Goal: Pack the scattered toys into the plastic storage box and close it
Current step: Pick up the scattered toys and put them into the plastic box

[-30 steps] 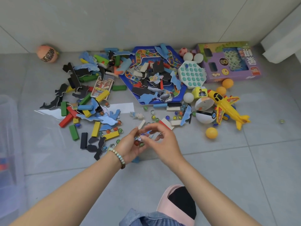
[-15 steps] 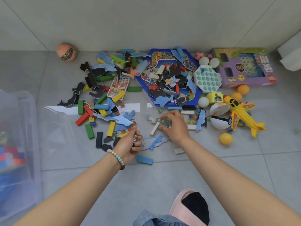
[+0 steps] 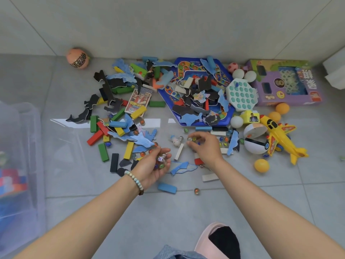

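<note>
While cupping marbles (image 3: 161,166) and a die (image 3: 160,159) in the curled left hand (image 3: 152,170), pinching another marble (image 3: 189,139) off the floor (image 3: 168,212) with right hand (image 3: 207,149) fingers (image 3: 198,134); storage box (image 3: 24,146) way off at 9 o'clock from both.

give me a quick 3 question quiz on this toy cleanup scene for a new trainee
1. True or false: the left hand is cupped palm up and holds marbles and a white die.
2. Pick one: the yellow plane lies A) inside the purple carton, B) to the right of the right hand, C) on top of the blue game board.
3. Fill the gap: the storage box stands at the ___ edge of the view.

Key: 1 true; 2 B; 3 left.
</note>
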